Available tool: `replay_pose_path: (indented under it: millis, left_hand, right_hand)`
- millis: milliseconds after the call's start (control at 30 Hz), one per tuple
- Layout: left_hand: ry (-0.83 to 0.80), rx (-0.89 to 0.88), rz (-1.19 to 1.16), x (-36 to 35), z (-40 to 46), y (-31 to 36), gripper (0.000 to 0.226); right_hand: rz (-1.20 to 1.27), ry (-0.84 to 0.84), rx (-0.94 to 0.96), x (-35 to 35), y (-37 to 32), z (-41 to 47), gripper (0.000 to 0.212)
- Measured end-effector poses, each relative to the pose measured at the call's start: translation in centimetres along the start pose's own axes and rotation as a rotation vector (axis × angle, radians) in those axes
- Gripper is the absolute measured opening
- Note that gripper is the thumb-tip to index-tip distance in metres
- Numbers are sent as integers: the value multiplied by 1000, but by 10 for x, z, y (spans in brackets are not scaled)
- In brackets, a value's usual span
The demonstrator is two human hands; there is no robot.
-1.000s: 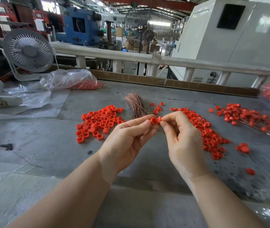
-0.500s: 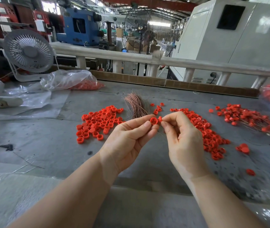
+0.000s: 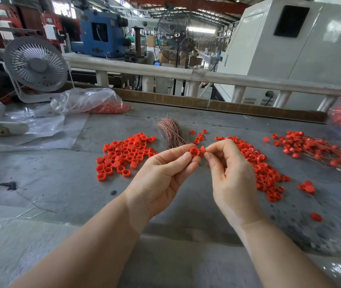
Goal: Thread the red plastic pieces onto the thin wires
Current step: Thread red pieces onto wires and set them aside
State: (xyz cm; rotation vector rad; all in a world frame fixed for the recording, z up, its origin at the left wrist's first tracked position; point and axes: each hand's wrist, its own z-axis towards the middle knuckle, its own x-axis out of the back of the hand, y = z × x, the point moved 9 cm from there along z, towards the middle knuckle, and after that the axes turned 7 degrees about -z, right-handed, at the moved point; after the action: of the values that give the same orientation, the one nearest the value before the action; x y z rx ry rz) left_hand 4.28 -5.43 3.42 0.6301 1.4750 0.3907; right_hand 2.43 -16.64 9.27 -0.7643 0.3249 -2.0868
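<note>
Probably a factory floor: blue machine [image 3: 99,32], standing fan [image 3: 179,41] and steel roof beams [image 3: 186,3] behind the workbench [image 3: 40,183]

Head view, forward-down, close over table [image 3: 40,183]

White desk fan [image 3: 35,66], crumpled plastic sheeting [image 3: 40,123]

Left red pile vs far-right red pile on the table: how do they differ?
The left pile is loose caps only, lying packed together beside the copper wire bundle. The far-right pile has thin wires running through and out of it, so it is spread wider and looser, and it lies near the table's right edge. Both are the same small red plastic caps on the grey table.
</note>
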Motion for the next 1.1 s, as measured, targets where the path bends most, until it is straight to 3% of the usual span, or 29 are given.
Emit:
replay_pose_path:
  millis: [267, 400, 633, 867, 1100]
  left_hand:
    - [-21, 10, -29, -1, 0, -1, 21]
    - [-28, 0, -43, -1, 0, 0, 21]
    - [-85, 18, -48, -6, 0, -1, 19]
    - [-124, 13, -17, -9, -1, -1, 17]
    - [-45, -132, 58, 1, 3, 9, 15]
  right_hand:
    - [54, 4, -70, -2, 8, 0, 4]
    - [93, 15, -128, 0, 15, 1, 20]
    - [68, -73, -145, -10, 17, -2, 14]
    - [46, -136, -188, -14, 17, -3, 27]
    - [-85, 86, -114, 13, 12, 1, 4]
